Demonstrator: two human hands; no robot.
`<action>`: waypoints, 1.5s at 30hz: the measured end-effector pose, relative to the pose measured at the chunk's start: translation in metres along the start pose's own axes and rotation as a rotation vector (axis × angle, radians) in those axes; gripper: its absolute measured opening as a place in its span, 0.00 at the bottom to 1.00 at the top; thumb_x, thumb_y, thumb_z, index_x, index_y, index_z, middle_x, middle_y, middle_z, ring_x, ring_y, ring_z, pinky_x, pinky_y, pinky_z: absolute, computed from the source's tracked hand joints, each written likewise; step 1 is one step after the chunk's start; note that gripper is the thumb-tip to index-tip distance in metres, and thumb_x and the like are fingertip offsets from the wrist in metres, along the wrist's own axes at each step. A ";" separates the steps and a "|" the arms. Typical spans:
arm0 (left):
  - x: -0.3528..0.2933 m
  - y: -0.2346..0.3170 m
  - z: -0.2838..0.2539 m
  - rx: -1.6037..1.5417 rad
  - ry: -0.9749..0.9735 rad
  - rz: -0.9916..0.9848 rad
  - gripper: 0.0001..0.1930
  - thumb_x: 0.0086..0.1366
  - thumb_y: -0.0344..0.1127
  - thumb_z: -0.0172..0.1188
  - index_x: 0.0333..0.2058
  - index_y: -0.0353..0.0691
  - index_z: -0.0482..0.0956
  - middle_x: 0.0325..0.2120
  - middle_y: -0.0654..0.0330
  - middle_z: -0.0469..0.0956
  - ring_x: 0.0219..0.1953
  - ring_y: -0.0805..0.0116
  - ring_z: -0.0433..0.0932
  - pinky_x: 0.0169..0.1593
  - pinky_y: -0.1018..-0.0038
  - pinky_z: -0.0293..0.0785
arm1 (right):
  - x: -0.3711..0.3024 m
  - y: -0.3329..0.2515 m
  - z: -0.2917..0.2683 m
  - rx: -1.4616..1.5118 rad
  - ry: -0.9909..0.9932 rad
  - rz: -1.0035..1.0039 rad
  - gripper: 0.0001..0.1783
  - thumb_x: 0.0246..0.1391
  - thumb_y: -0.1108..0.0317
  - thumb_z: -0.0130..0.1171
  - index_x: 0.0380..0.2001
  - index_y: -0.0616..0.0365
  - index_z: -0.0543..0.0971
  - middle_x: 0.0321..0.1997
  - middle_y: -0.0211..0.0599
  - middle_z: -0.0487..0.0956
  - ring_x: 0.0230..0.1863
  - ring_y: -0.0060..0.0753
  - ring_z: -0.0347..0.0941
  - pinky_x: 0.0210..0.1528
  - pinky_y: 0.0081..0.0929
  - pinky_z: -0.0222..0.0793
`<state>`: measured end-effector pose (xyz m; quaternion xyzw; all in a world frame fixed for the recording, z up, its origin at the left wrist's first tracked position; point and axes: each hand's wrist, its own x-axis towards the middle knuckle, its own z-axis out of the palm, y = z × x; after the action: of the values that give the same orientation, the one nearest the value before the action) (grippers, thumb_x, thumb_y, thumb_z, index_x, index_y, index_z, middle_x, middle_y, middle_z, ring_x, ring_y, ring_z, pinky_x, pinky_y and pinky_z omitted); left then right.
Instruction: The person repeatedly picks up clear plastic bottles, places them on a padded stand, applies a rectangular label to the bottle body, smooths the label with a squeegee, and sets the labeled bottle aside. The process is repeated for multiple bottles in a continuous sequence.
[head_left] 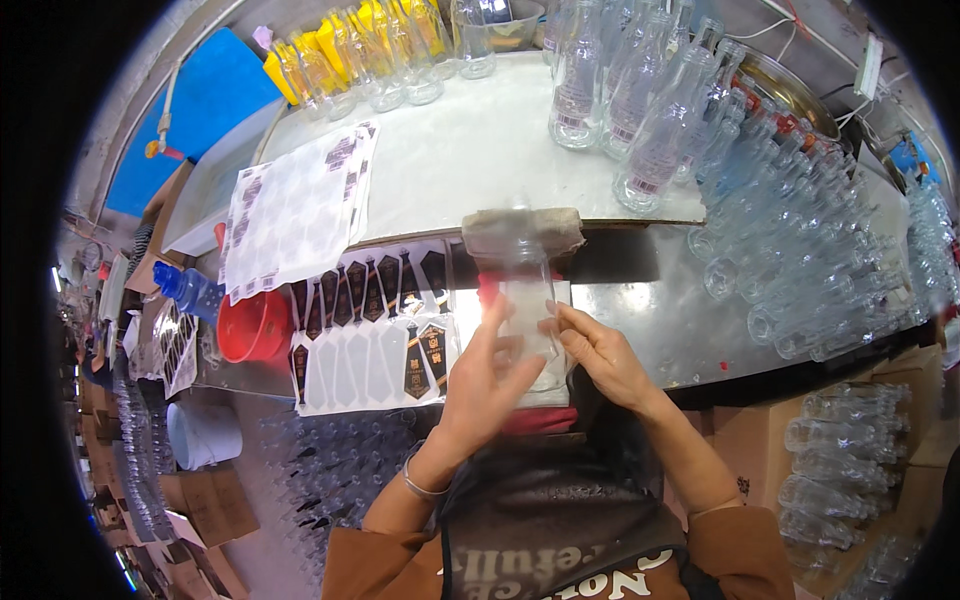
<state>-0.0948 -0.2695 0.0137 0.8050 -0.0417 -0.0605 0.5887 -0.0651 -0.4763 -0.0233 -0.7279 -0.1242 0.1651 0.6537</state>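
In front of me a clear glass bottle (pixel 527 282), smeared by motion, lies with its neck end on a cloth-wrapped roll (pixel 522 233) at the table's edge. My left hand (pixel 488 378) is at the bottle's left side, thumb and fingers spread around its lower part. On its right side, my right hand (pixel 603 352) has curled fingers, with thumb and fingertips close together against the glass. Whether a label is between those fingers cannot be made out. White and red cloth (pixel 545 415) lies under the bottle. Left of it is a sheet of dark tie-shaped labels (pixel 375 290), with several blank spots.
Clear bottles (pixel 575 90) stand at the back right; many more (pixel 800 240) lie stacked at right. Other bottles (pixel 385 85) stand before yellow packs at the back left. A printed sheet stack (pixel 295 210), a red tub (pixel 255 327) and a blue-capped bottle (pixel 190 290) are at left.
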 end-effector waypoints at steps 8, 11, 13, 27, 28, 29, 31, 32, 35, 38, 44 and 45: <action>-0.007 -0.002 -0.003 -0.037 0.035 -0.005 0.40 0.61 0.27 0.67 0.71 0.38 0.60 0.65 0.54 0.70 0.57 0.61 0.77 0.56 0.67 0.76 | -0.001 -0.007 0.006 -0.032 0.059 -0.012 0.23 0.72 0.64 0.50 0.64 0.65 0.71 0.52 0.37 0.84 0.42 0.20 0.75 0.44 0.19 0.72; -0.011 -0.013 -0.005 -0.138 0.017 -0.068 0.38 0.63 0.26 0.65 0.70 0.38 0.60 0.64 0.55 0.70 0.61 0.62 0.73 0.59 0.69 0.74 | -0.003 -0.007 0.007 -0.054 0.080 0.019 0.22 0.71 0.66 0.51 0.63 0.65 0.71 0.50 0.37 0.84 0.42 0.20 0.76 0.42 0.19 0.72; -0.020 -0.023 -0.014 -0.019 0.112 0.058 0.35 0.61 0.29 0.67 0.67 0.36 0.66 0.65 0.51 0.69 0.63 0.55 0.71 0.61 0.64 0.72 | -0.005 -0.003 0.005 -0.015 0.122 0.002 0.22 0.67 0.68 0.55 0.61 0.66 0.73 0.51 0.42 0.85 0.42 0.23 0.80 0.47 0.23 0.75; -0.090 -0.113 -0.112 0.468 0.288 0.171 0.05 0.65 0.29 0.63 0.39 0.35 0.82 0.53 0.54 0.81 0.52 0.58 0.81 0.53 0.66 0.78 | -0.023 0.002 -0.015 0.050 0.115 0.062 0.22 0.71 0.65 0.52 0.60 0.71 0.71 0.46 0.44 0.82 0.23 0.19 0.73 0.27 0.16 0.71; -0.084 -0.102 -0.112 0.204 0.337 -0.040 0.05 0.68 0.30 0.61 0.39 0.34 0.82 0.52 0.54 0.82 0.51 0.61 0.82 0.52 0.67 0.78 | -0.025 0.004 -0.019 0.054 0.128 0.078 0.22 0.70 0.65 0.53 0.59 0.71 0.72 0.45 0.45 0.83 0.23 0.19 0.72 0.27 0.16 0.71; -0.076 -0.091 -0.111 -0.061 0.372 -0.252 0.07 0.70 0.31 0.59 0.39 0.33 0.81 0.50 0.55 0.82 0.49 0.64 0.83 0.52 0.69 0.79 | -0.027 0.004 -0.022 0.083 0.148 0.103 0.22 0.69 0.65 0.54 0.58 0.71 0.72 0.44 0.42 0.84 0.25 0.18 0.72 0.29 0.16 0.70; -0.045 -0.064 -0.112 -0.570 0.403 -0.297 0.13 0.75 0.37 0.54 0.41 0.30 0.78 0.48 0.48 0.82 0.46 0.67 0.83 0.54 0.69 0.80 | -0.027 -0.001 -0.022 0.143 0.163 0.147 0.21 0.68 0.66 0.55 0.57 0.70 0.74 0.42 0.37 0.86 0.30 0.15 0.72 0.34 0.16 0.70; -0.025 -0.048 -0.106 -0.530 0.382 -0.190 0.11 0.75 0.36 0.53 0.39 0.33 0.78 0.49 0.47 0.82 0.48 0.65 0.83 0.55 0.69 0.79 | -0.026 -0.002 -0.023 0.124 0.166 0.147 0.20 0.67 0.66 0.55 0.57 0.69 0.74 0.43 0.37 0.86 0.32 0.16 0.73 0.35 0.17 0.70; 0.019 0.016 -0.066 -0.254 0.254 0.194 0.07 0.73 0.31 0.55 0.37 0.33 0.79 0.53 0.46 0.81 0.56 0.60 0.80 0.58 0.65 0.77 | -0.023 -0.008 -0.021 0.132 0.163 0.129 0.20 0.67 0.67 0.55 0.57 0.67 0.75 0.42 0.37 0.86 0.34 0.17 0.74 0.35 0.18 0.71; 0.045 0.043 -0.039 0.317 0.073 0.687 0.07 0.60 0.20 0.63 0.38 0.35 0.81 0.53 0.45 0.81 0.59 0.51 0.78 0.60 0.63 0.75 | -0.021 -0.010 -0.024 0.129 0.148 0.106 0.19 0.67 0.68 0.55 0.57 0.67 0.75 0.42 0.37 0.85 0.35 0.17 0.75 0.36 0.18 0.71; 0.027 0.021 -0.017 0.643 0.023 0.796 0.09 0.53 0.24 0.70 0.34 0.39 0.81 0.51 0.50 0.82 0.56 0.51 0.81 0.55 0.63 0.80 | -0.016 -0.005 -0.031 0.082 0.123 0.041 0.20 0.70 0.66 0.53 0.57 0.70 0.74 0.43 0.39 0.84 0.26 0.17 0.72 0.30 0.17 0.71; 0.023 0.020 -0.016 0.654 0.041 0.783 0.09 0.53 0.25 0.70 0.34 0.39 0.81 0.51 0.50 0.82 0.56 0.51 0.80 0.55 0.63 0.80 | -0.013 -0.008 -0.031 0.081 0.118 0.039 0.19 0.70 0.66 0.53 0.56 0.70 0.74 0.43 0.39 0.84 0.27 0.17 0.73 0.31 0.17 0.71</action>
<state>-0.0695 -0.2639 0.0361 0.8721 -0.3454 0.1970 0.2852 -0.0642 -0.5085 -0.0116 -0.7118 -0.0647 0.1394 0.6854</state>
